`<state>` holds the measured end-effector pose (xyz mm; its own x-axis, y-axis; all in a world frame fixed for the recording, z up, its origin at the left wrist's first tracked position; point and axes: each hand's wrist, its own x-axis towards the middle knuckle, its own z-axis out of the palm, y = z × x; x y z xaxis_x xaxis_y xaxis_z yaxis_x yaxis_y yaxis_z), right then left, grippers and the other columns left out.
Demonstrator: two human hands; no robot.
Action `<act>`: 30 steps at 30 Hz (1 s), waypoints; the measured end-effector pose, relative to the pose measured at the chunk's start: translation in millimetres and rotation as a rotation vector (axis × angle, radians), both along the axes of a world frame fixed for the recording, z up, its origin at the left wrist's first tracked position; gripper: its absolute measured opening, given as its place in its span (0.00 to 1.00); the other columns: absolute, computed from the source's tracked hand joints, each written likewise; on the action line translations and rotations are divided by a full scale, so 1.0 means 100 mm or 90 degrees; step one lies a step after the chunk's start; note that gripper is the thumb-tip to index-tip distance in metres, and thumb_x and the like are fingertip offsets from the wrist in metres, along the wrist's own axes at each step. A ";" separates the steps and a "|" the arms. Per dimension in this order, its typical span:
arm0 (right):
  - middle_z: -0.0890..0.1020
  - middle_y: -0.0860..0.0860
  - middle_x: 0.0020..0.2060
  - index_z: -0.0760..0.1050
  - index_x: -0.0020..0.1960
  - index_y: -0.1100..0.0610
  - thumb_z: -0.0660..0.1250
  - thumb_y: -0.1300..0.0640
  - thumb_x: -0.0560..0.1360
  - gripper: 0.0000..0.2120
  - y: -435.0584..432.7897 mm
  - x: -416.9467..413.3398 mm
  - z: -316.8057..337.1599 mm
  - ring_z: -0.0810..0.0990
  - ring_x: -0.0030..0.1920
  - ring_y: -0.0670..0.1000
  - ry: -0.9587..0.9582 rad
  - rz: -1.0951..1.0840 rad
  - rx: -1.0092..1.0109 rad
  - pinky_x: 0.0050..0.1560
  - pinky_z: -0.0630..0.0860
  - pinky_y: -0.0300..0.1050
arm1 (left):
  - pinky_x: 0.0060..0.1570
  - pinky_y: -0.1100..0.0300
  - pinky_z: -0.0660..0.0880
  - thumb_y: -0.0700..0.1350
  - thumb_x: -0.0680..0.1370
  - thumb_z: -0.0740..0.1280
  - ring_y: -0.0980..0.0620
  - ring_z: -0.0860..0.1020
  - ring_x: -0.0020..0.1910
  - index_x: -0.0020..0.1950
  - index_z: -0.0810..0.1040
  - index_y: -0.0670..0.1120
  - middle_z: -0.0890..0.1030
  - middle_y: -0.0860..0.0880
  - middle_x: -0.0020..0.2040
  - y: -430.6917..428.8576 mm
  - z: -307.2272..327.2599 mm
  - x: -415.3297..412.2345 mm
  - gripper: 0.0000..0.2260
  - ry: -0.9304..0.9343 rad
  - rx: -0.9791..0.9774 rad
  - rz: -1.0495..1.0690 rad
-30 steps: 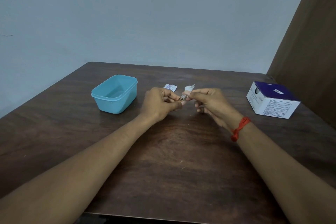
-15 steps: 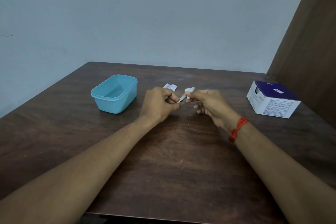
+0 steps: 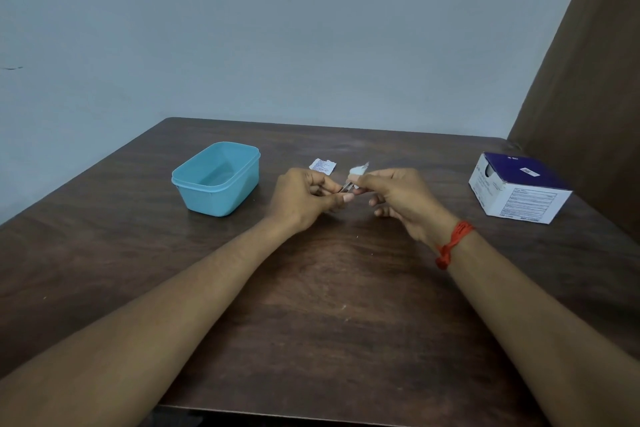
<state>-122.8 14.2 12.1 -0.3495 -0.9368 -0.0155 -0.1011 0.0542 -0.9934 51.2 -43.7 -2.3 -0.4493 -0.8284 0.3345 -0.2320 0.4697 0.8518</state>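
A dark wooden tabletop (image 3: pixel 329 322) meets a pale blue wall. Above it the left hand (image 3: pixel 304 199) pinches a thin, possibly metal sliver (image 3: pixel 347 187) that touches the white packet (image 3: pixel 358 170) pinched by the right hand (image 3: pixel 401 198). A paper scrap (image 3: pixel 322 165) lies just beyond the hands, a blue tub (image 3: pixel 214 201) is to their left, and a box (image 3: pixel 519 187) is to their right.

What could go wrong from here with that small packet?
1. The right hand pinches the packet by fingertips only; a slip would likely drop it onto the table.
2. The left hand pinches a thin strip at the packet's lower end; a hard pull might tear it unevenly.
3. A scrap lies loose near the tub and could get swept off.
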 end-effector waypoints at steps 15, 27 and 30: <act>0.87 0.52 0.39 0.87 0.42 0.57 0.77 0.53 0.71 0.07 0.00 -0.01 -0.02 0.71 0.29 0.44 0.015 0.018 -0.026 0.29 0.70 0.38 | 0.38 0.67 0.80 0.45 0.70 0.80 0.58 0.84 0.35 0.42 0.86 0.50 0.86 0.54 0.36 0.01 -0.01 0.00 0.05 0.007 -0.046 0.006; 0.86 0.51 0.41 0.86 0.50 0.59 0.77 0.53 0.71 0.11 0.02 -0.06 0.09 0.71 0.31 0.45 -0.034 -0.014 -0.059 0.32 0.70 0.39 | 0.42 0.62 0.81 0.44 0.78 0.71 0.53 0.83 0.40 0.50 0.85 0.44 0.87 0.41 0.46 -0.01 0.02 0.00 0.05 0.106 0.230 -0.177; 0.86 0.53 0.43 0.85 0.53 0.59 0.74 0.54 0.75 0.11 0.04 -0.08 0.10 0.71 0.32 0.44 -0.007 0.036 -0.068 0.34 0.72 0.39 | 0.44 0.62 0.82 0.41 0.76 0.73 0.51 0.84 0.41 0.55 0.84 0.40 0.87 0.40 0.47 -0.02 0.03 0.00 0.09 0.098 0.253 -0.177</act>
<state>-130.4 18.5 22.1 -0.2962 -0.9516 0.0820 -0.0897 -0.0578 -0.9943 51.2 -45.4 0.3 -0.6413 -0.7611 0.0969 -0.0027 0.1285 0.9917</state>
